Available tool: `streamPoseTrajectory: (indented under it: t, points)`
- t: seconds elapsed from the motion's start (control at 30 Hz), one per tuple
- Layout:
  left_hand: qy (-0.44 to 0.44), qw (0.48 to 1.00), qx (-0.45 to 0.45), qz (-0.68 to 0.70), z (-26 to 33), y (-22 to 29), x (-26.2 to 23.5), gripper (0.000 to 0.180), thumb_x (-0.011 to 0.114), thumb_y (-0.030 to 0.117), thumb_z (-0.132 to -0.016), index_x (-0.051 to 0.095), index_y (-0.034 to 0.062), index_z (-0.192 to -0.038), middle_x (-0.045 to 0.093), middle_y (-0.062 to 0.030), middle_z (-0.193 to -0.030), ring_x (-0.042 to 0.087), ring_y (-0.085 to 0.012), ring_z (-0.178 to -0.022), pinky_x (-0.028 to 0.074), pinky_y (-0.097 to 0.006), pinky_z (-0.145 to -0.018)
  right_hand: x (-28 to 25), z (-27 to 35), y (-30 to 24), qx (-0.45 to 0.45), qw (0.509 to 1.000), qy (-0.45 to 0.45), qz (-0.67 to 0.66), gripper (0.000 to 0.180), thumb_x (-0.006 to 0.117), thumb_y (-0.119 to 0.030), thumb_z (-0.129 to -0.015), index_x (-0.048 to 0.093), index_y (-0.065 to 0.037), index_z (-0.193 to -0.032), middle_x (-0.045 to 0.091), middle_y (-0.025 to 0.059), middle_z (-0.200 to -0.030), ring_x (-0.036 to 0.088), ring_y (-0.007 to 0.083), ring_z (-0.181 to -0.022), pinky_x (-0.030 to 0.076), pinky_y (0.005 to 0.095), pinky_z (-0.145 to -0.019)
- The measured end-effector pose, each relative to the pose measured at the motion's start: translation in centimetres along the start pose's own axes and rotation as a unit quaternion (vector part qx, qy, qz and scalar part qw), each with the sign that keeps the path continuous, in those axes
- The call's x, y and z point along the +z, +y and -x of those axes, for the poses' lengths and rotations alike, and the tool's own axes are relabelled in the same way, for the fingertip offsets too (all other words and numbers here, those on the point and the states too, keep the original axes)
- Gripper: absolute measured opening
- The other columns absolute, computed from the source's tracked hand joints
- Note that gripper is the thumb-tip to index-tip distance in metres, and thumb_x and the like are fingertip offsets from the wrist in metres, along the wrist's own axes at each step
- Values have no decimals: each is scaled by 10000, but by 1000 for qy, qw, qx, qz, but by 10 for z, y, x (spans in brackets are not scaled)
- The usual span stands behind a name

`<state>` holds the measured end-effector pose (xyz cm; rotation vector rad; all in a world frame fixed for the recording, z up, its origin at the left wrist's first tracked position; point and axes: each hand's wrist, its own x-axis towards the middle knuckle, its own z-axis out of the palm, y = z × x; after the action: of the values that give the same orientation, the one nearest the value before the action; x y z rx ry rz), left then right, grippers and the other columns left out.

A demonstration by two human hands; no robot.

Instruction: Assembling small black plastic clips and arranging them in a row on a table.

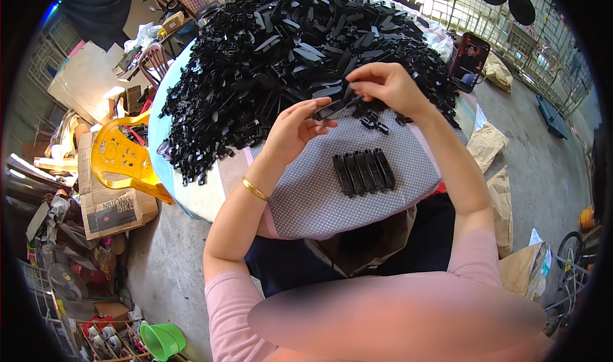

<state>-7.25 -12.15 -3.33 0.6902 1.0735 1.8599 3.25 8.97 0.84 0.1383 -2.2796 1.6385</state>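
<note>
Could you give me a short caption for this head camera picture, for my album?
Both hands, left hand and right hand, hold a black plastic piece beside a heap of black parts.

Bright daylight, strongest at the upper right beyond the wire fence (543,36), where the concrete floor (543,164) looks washed out. Soft shadows only; the heap of black plastic parts (287,49) shows small glints but little inner detail. Centre sharp. Heavy fisheye bend toward the rim, black vignette in all corners, blue fringe at upper left. A smooth blurred oval covers the lower middle.
</note>
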Motion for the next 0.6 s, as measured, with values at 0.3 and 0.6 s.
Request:
streamPoseTrajectory:
  t: [0.3,0.6]
  points:
    - [47,994,20,-99,3,-5,2,328,552,111,-880,506,-44,-1165,618,-123,-1005,640,-192,-849,523,-250,-689,52,-1,15,-93,990,30,-97,118,644,14,-789,671,9,-904,617,34,-841,612,114,-790,506,215,-702]
    - [28,995,5,-100,3,-5,14,321,449,190,-951,486,34,-1230,648,-71,-899,398,-2,-497,271,-138,-417,49,9,19,-180,971,123,97,126,669,-25,-767,669,7,-889,663,74,-783,625,116,-676,492,224,-587]
